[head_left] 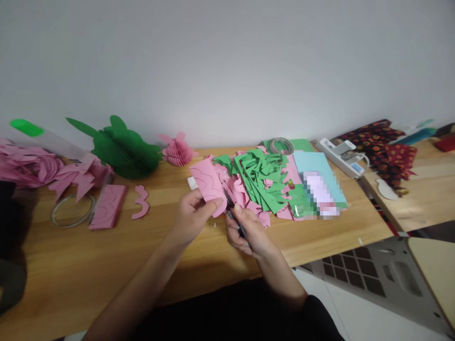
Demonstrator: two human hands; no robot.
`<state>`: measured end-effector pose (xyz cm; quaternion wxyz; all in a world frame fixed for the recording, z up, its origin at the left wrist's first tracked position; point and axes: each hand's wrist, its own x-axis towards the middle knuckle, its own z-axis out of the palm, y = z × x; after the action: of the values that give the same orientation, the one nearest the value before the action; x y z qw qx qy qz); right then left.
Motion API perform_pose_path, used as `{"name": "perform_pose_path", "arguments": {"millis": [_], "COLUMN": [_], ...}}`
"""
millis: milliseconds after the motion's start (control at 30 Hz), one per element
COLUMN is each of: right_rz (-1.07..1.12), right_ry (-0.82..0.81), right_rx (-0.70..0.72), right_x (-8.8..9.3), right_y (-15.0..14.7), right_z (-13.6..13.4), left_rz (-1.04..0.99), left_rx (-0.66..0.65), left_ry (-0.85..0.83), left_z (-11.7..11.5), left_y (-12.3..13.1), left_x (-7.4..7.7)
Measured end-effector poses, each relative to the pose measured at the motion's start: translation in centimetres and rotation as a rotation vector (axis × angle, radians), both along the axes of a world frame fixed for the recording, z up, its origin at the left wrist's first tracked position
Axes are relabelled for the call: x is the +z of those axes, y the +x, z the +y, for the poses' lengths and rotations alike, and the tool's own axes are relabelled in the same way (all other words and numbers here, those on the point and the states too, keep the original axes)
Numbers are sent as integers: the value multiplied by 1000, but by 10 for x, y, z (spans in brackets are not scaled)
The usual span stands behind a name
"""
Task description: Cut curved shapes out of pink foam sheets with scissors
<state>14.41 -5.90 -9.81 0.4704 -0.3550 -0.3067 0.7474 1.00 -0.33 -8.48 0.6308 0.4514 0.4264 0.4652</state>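
Observation:
My left hand (194, 215) pinches a pink paper piece (207, 182) marked with curved drawn lines, thumb on top. Dark-handled scissors (239, 223) are in my right hand (249, 232), its fingers wrapped round the handles. The scissors' blades meet the paper's right edge, partly hidden by it. Just behind my hands lies a heap of green paper scraps (261, 180) over pink paper scraps (238, 189). To the left rest a stack of pink paper pieces (107, 208) with similar curves and a wavy pink cutout (141, 202).
A green folded-paper figure (124, 147) and a smaller pink one (178, 150) stand by the wall. Tape rolls (73, 210) lie on the wooden table (142, 265). Toward the right are light-blue paper (313, 162), a white power strip (343, 156) and patterned dark fabric (377, 147).

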Motion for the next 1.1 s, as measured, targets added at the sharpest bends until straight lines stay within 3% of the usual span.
{"name": "perform_pose_path", "arguments": {"millis": [633, 1100], "right_rz": [-31, -85], "right_ry": [18, -3], "right_rx": [-4, -5], "right_x": [3, 5], "right_y": [1, 6], "right_z": [-1, -4], "left_rz": [-96, -9], "left_rx": [-3, -3], "left_ry": [-16, 42], "left_z": [0, 1], "left_y": [-1, 4], "left_x": [-5, 1]}}
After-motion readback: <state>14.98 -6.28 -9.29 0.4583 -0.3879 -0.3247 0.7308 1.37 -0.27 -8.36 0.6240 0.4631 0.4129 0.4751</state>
